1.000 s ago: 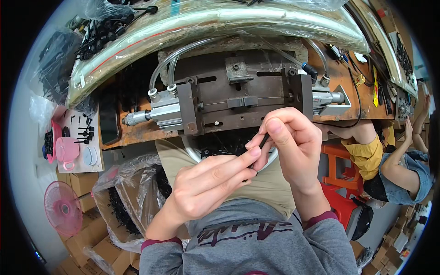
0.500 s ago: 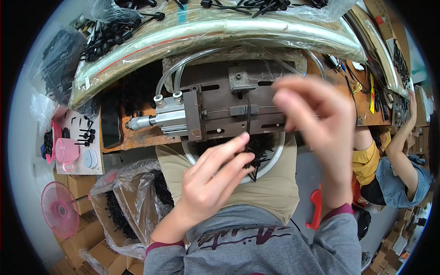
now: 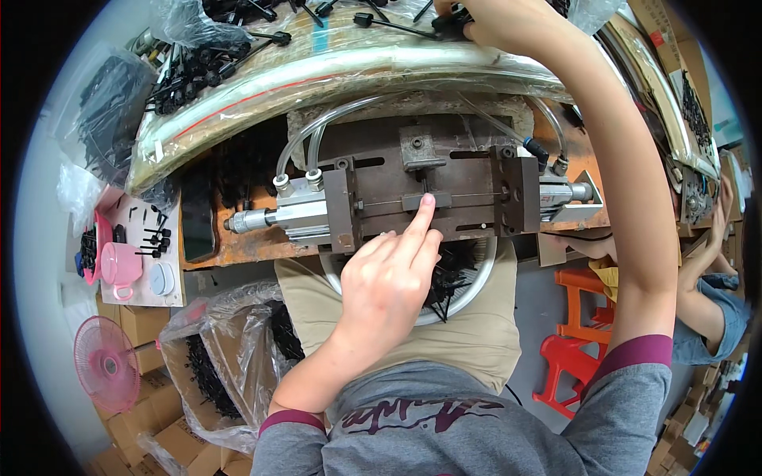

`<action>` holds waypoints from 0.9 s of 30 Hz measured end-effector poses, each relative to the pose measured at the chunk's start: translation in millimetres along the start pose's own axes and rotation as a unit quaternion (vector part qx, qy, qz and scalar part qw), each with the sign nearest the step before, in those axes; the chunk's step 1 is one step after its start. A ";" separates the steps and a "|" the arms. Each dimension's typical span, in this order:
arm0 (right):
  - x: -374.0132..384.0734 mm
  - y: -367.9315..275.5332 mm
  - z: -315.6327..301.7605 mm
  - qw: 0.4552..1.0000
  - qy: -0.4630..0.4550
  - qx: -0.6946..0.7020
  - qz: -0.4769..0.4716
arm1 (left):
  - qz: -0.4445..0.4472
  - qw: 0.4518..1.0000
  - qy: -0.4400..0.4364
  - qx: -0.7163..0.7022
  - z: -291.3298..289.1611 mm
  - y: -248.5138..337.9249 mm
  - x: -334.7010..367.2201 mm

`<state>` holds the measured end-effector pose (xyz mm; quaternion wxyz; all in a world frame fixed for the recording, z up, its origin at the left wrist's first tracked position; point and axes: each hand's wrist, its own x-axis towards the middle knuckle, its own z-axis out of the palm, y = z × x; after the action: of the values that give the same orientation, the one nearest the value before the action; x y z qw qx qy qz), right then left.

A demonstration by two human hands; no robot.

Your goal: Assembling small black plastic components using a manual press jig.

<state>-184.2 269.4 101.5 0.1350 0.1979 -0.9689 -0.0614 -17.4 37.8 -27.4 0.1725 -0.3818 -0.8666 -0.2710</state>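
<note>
My left hand (image 3: 389,278) has its index finger stretched out and the other fingers curled. Its tip presses at the small central block (image 3: 438,201) of a dark metal fixture (image 3: 389,178), where a thin black rod-shaped part (image 3: 425,184) stands in front of a bracket (image 3: 416,147). My right hand (image 3: 496,24) reaches far forward to the heap at the top edge, partly cut off. Its fingers close on the head of a black rod-shaped part (image 3: 454,24) there.
Silver air cylinders (image 3: 300,216) with clear hoses flank the fixture. A white-rimmed basin (image 3: 476,297) of black parts rests in my lap. A plastic-wrapped curved ledge (image 3: 262,91) runs behind. Red stools (image 3: 567,365) and another person (image 3: 702,309) are on the right.
My right hand has swung from beside the fixture up to the heap. The left hand's index finger has moved forward from the rod's near end onto the central block.
</note>
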 end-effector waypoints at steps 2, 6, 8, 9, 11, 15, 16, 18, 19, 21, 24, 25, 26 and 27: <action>1.3 -5.3 -7.2 1.000 -0.014 0.010 0.007 | 0.005 1.000 -0.001 -0.006 1.1 -4.0 1.0; -1.2 5.2 -11.2 0.997 0.008 0.064 -0.031 | -0.010 1.000 -0.012 -0.003 1.3 -0.4 1.3; -2.1 14.2 -4.0 0.993 0.051 0.084 -0.073 | -0.009 1.000 -0.014 0.006 2.2 -0.5 1.3; -1.3 14.8 -1.9 0.988 0.073 0.095 -0.095 | -0.013 1.000 -0.017 0.007 1.4 -0.6 0.9; 0.6 15.7 -1.3 0.983 0.123 0.132 -0.044 | -0.021 0.999 -0.023 0.011 -0.7 -0.5 -0.7; -11.6 15.9 -25.3 0.901 0.197 0.343 0.177 | -0.010 1.000 -0.021 -0.002 -1.5 1.2 3.8; -11.9 25.9 -24.6 0.863 0.223 0.406 0.201 | -0.007 1.000 -0.023 -0.002 -1.8 1.7 4.5; -19.8 60.3 0.1 0.751 0.254 0.581 0.185 | -0.010 0.999 -0.035 0.010 -3.2 2.4 3.4; -24.2 62.9 3.6 0.721 0.240 0.626 0.176 | -0.011 0.999 -0.042 0.010 -5.7 1.1 3.2; -43.9 22.7 -18.1 0.704 0.184 0.657 0.197 | -0.026 0.998 -0.039 -0.039 -10.6 -1.5 2.7; -92.1 -40.2 -21.6 0.748 0.117 0.630 0.176 | -0.063 0.983 0.027 -0.171 -19.3 1.7 5.1; -104.1 -62.8 -22.3 0.747 0.054 0.628 0.213 | -0.073 0.975 0.069 -0.201 -26.7 5.7 6.6; -114.0 -86.1 -21.4 0.706 0.027 0.666 0.239 | -0.072 0.968 0.087 -0.223 -30.3 6.8 5.9; -122.4 -97.5 -18.7 0.664 -0.032 0.705 0.248 | -0.071 0.961 0.105 -0.245 -33.5 7.5 5.2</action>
<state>-34.8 228.0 73.6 -0.0652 -0.0152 -0.7398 0.6695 -12.0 24.8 4.4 0.1440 -0.3192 -0.7759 -0.5247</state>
